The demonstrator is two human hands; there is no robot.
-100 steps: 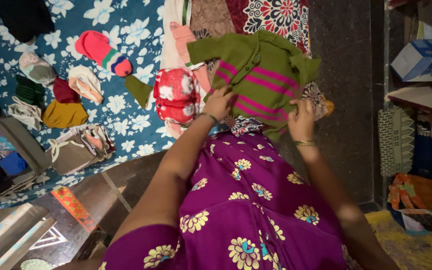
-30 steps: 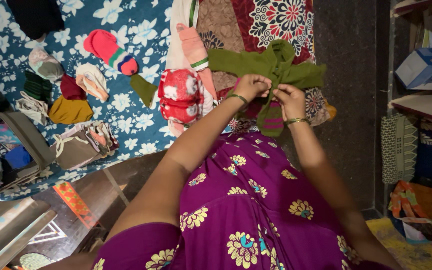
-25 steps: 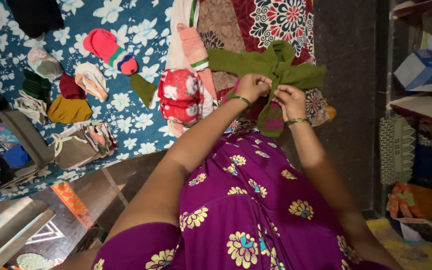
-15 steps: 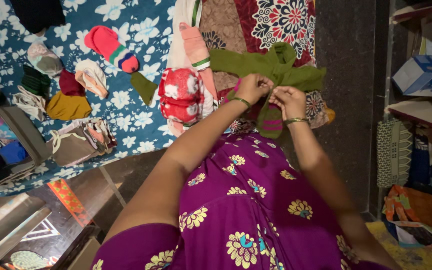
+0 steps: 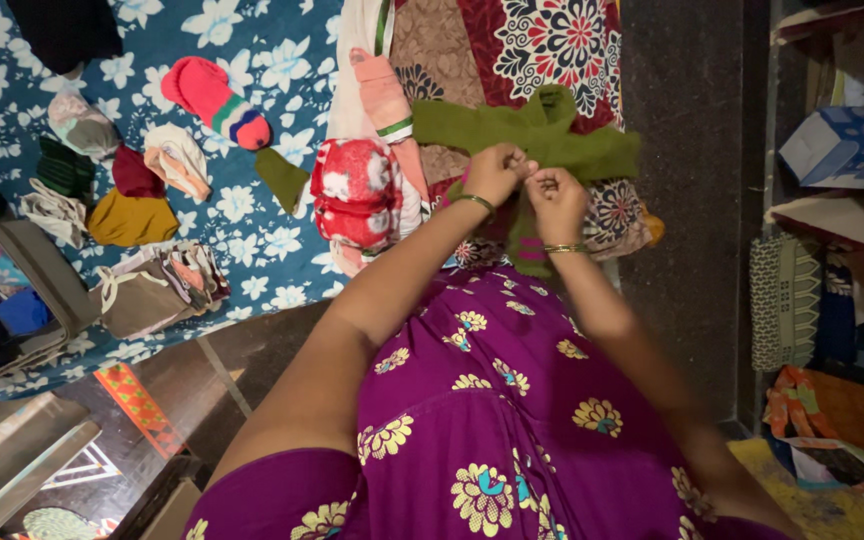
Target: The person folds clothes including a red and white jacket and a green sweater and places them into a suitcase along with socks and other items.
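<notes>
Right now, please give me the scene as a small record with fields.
left hand: grips the green knitted sweater at its middle
right hand: pinches the same sweater, close beside the left hand
sweater: sleeves spread sideways, body bunched, held above the patterned quilt
left of hands: red and white padded garment
on blue floral sheet: pink striped cap, mustard cloth

Open lane: bare dark floor right of the patterned cloth, clear up to the shelf unit. Left of the green sweater, the red bundle and pink sock sit close, little gap. The blue floral sheet has open patches between scattered caps; the beige bag blocks its near edge.
</notes>
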